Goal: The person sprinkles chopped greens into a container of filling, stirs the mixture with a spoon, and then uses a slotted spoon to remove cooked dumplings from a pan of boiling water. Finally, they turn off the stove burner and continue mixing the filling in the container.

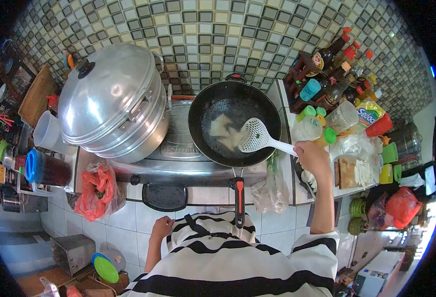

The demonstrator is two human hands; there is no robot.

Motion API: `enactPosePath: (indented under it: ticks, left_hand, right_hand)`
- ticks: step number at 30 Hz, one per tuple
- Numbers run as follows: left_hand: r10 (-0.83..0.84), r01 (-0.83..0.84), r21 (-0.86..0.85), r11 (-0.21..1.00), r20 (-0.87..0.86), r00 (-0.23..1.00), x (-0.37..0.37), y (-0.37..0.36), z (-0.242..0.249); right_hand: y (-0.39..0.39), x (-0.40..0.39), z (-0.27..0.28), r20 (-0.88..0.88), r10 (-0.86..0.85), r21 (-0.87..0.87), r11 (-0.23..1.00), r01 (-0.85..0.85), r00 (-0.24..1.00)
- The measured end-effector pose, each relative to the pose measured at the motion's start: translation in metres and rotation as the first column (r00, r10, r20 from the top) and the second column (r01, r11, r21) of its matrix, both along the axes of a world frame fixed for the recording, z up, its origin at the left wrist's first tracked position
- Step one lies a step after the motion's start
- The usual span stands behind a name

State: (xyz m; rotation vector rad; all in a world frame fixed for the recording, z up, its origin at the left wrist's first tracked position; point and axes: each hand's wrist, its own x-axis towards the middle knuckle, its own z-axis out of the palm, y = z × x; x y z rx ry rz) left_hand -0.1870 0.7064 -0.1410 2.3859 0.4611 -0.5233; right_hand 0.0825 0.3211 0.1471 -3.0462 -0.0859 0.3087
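My right hand [313,157] is closed around the handle of a white slotted skimmer [253,134]. The skimmer's perforated head is inside a black wok [203,106], against several pale, flat pieces of food [221,126] that lie in a shallow layer of liquid. The wok sits on the stove [181,143], with its black and red handle [239,198] pointing toward my body. Down by my waist, my left hand [163,226] hangs with its fingers curled in and nothing visible in them, clear of the stove.
A large lidded aluminium steamer [114,99] fills the stove's left side. On the right counter stand several sauce bottles [327,64], jars [307,128] and a wooden board [347,172] with white strips beside it. A red plastic bag [96,193] hangs at the left front edge.
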Motion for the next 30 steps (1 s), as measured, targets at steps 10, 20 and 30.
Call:
enactPosePath:
  ticks: [10, 20, 30]
  left_hand:
    - [0.055, -0.056, -0.016, 0.998, -0.039, 0.998, -0.009, 0.000, -0.001]
    - [0.055, -0.056, -0.025, 0.998, -0.023, 0.998, -0.010, 0.003, -0.004]
    - [0.047, -0.047, -0.002, 0.999, -0.025, 0.999, -0.017, 0.006, -0.011]
  right_hand:
    - [0.003, 0.011, -0.015, 0.031, 0.095, 0.020, 0.995, -0.095, 0.995]
    - [0.003, 0.014, -0.026, 0.039, 0.081, 0.166, 0.982, -0.086, 0.996]
    - [-0.005, 0.012, -0.005, -0.079, -0.002, 0.064, 0.998, 0.007, 0.997]
